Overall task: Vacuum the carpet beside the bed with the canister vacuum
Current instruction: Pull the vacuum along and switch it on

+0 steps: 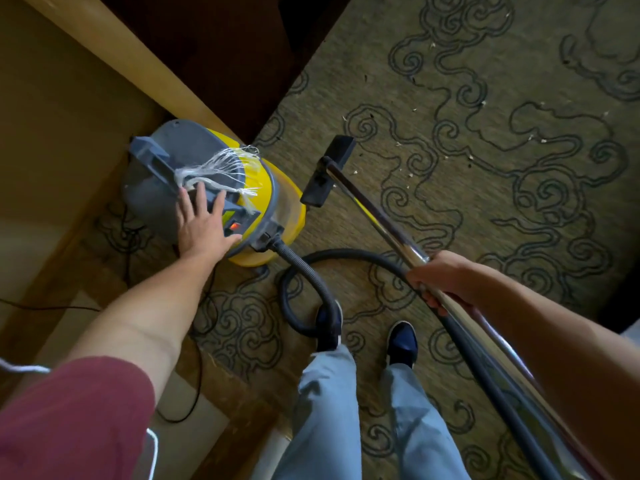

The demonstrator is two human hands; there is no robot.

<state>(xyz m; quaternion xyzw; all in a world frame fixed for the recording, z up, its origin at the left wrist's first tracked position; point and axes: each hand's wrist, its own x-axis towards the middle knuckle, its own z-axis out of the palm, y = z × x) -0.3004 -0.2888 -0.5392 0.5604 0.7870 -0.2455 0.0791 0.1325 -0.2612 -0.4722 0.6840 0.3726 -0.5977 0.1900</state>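
Patterned carpet [450, 98] ahead: left hand [202, 225] flat, ungripping, on vacuum [207, 188] switch [234, 226], right hand [446, 277] clenching wand [377, 216]; likely starting, sweeping next.

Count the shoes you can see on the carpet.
2. One shoe sits inside the hose loop, partly covered by it; the other shoe is just right of it.

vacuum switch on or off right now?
Likely on: the rocker switch on the canister vacuum glows orange-red beside the left hand. Suction itself cannot be seen.
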